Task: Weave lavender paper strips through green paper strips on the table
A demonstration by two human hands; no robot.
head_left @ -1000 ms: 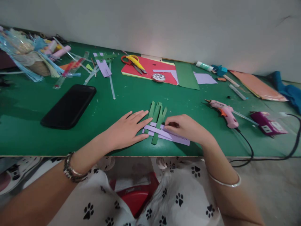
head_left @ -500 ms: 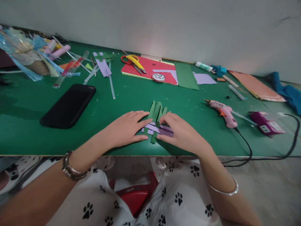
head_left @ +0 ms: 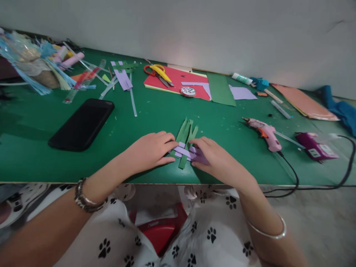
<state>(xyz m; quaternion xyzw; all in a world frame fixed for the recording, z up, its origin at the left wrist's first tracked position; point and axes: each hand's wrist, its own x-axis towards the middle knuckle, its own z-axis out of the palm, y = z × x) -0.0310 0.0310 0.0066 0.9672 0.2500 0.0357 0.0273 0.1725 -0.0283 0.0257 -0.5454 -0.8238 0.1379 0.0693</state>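
Green paper strips (head_left: 183, 161) and purple paper strips (head_left: 182, 151) cross over and under one another near the table's front edge. My left hand (head_left: 151, 150) is at their left side, fingertips on the purple strips' left end and thumb lower down, gripping that edge. From the right, my right hand (head_left: 219, 157) holds the purple strips' right ends between thumb and bent fingers. The upper ends of the green strips fan out away from me. Parts of the weave lie hidden beneath my fingers.
A black phone (head_left: 82, 124) lies left on the green table (head_left: 155, 111). Yellow-handled scissors (head_left: 160, 73) rest on red paper (head_left: 191, 78) behind. To the right are a pink glue gun (head_left: 264, 132) and a purple box (head_left: 315, 145) with a cable. Craft scraps crowd the back left.
My right hand has shifted slightly right with the purple strips' ends. The green strips' upper ends have bunched and tilted to the right. My left hand has barely moved.
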